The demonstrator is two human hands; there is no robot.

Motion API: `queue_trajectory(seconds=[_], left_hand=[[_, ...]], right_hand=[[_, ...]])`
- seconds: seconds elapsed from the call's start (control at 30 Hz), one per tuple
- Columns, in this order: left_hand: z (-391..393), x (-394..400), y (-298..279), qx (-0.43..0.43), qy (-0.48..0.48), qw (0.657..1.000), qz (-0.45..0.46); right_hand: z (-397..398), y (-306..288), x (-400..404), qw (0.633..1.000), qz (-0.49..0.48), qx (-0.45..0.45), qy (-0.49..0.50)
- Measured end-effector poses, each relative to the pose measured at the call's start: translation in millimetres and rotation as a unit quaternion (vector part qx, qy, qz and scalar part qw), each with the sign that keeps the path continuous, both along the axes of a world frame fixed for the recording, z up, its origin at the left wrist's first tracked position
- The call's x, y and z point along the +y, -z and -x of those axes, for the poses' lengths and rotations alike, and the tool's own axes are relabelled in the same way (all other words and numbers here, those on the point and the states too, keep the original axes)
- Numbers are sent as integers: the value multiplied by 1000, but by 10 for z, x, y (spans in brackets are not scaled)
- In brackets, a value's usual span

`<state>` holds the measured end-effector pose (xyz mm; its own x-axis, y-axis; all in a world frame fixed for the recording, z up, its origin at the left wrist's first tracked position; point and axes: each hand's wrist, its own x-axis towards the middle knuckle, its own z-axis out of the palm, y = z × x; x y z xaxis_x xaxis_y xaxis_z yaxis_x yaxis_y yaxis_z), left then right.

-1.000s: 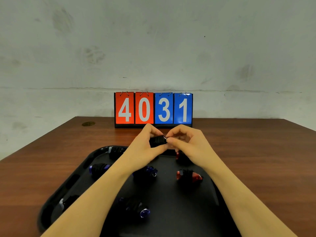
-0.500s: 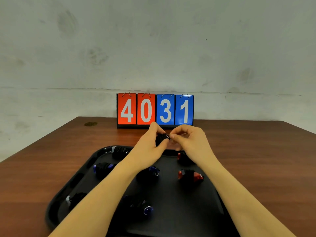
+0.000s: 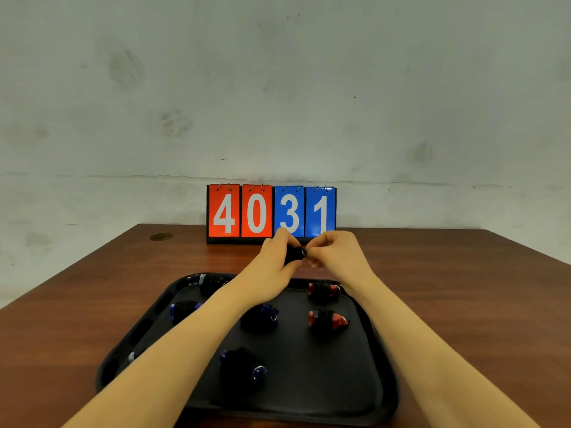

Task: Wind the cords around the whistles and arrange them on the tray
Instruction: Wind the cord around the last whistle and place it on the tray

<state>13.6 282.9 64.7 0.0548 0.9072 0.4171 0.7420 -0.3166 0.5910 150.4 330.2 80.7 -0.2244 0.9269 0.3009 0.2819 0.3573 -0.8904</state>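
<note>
Both hands are raised above the far edge of the black rectangular plastic tray [image 3: 375,381], which lies on the brown wooden tabletop [image 3: 463,288]. The left hand [image 3: 275,261] grips a small black cord-wound whistle [image 3: 293,254] in curled fingers, while the right hand [image 3: 336,254] pinches its end (a small metal ring shows there). In the tray lie two red whistles [image 3: 323,291] wrapped in black cord, three blue ones [image 3: 261,315], and two more at the left rim, partly hidden by the forearm. A red-and-blue flip scoreboard [image 3: 271,213] reads 4031.
</note>
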Motion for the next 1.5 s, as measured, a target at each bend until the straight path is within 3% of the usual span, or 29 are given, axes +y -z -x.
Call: queue_trajectory(seconds=[0.13,0.4,0.8,1.1,1.3,1.5], left_hand=[[-99,-159,-45,-20,-14,1000,-19],[-296,-670,22,-16,-3,1000,-19],[-546,-1088,288,24,15,996,83],[-620,-1150,401,64,4,995,76],[-426,-1253,360,36,-23,998,39],[-7,-1431,421,100,-113,987,55]], right_hand=[[-106,7,-193,999,23,25,5],[-450,119,-701,998,-11,-58,5],[-808,426,-1143,961,-36,-271,-32],[-766,501,-1192,921,-43,-386,-17],[-758,527,-1220,929,-91,-358,-28],[-670,626,-1222,929,-114,-343,-75]])
